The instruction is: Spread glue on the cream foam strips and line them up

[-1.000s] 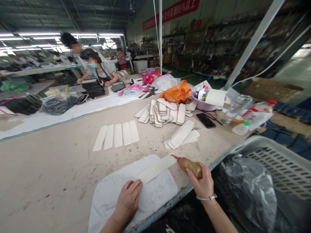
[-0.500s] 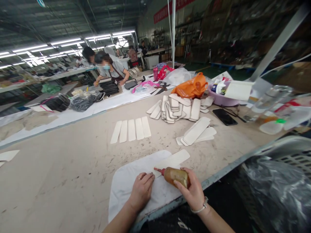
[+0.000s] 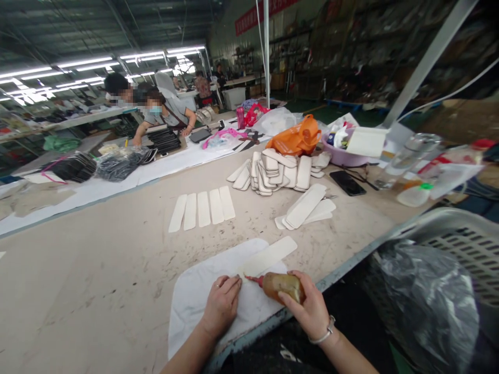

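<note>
The cream strip [image 3: 268, 256] lies slanted on the white mat [image 3: 202, 291] at the near edge of the counter [image 3: 97, 270], its near end between the two hands. The left hand [image 3: 222, 306] rests flat with its fingers spread on the mat, fingertips pressing at the strip's near end; it grips nothing. The right hand [image 3: 310, 311] is wrapped around the brown squeeze bottle [image 3: 283, 286], whose red nozzle points left, touching or almost touching that same end.

To do this well, it seems best to keep the left fingertips firm so the strip cannot slide, and just clear of the nozzle's path. The bottle likely wants light, even pressure with the tip kept low, so the line stays thin and on the strip rather than on the mat.

Farther out, five strips [image 3: 202, 210] lie side by side, a loose heap of strips [image 3: 273, 171] sits beyond, and a few more [image 3: 306, 208] lie stacked to the right. A grey basket [image 3: 448, 234] stands beside the counter's edge.
</note>
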{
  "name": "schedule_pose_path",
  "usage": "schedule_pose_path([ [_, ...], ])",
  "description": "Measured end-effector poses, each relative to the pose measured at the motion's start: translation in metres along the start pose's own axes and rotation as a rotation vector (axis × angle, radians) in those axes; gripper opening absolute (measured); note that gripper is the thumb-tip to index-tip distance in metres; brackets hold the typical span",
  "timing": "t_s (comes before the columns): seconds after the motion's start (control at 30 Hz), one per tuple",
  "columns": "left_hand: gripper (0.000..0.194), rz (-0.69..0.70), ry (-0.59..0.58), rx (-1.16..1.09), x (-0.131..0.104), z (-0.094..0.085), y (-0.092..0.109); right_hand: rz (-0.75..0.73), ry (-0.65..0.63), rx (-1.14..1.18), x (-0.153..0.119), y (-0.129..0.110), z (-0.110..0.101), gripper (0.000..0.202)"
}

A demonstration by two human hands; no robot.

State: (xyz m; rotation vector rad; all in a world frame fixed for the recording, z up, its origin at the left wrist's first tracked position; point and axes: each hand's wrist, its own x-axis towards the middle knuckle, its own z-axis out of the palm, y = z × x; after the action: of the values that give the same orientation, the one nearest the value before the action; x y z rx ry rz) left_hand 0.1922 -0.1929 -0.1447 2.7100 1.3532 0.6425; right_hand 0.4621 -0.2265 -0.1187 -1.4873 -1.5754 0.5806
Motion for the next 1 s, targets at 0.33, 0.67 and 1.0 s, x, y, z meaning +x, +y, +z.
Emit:
schedule_pose_path([
  [0.33, 0.033, 0.026, 0.030, -0.007, -0.003, 0.005, -0.003, 0.058, 0.187, -0.111, 0.007, 0.028, -0.037, 0.044],
  [0.67, 0.031, 0.045, 0.077, 0.015, -0.001, 0.006, -0.005, -0.063, 0.438, -0.289, 0.026, 0.049, -0.064, 0.043],
  [1.0, 0.032, 0.062, 0.052, 0.034, -0.001, 0.005, -0.004, -0.369, -0.011, -0.181, -0.008, 0.016, -0.013, 0.056],
])
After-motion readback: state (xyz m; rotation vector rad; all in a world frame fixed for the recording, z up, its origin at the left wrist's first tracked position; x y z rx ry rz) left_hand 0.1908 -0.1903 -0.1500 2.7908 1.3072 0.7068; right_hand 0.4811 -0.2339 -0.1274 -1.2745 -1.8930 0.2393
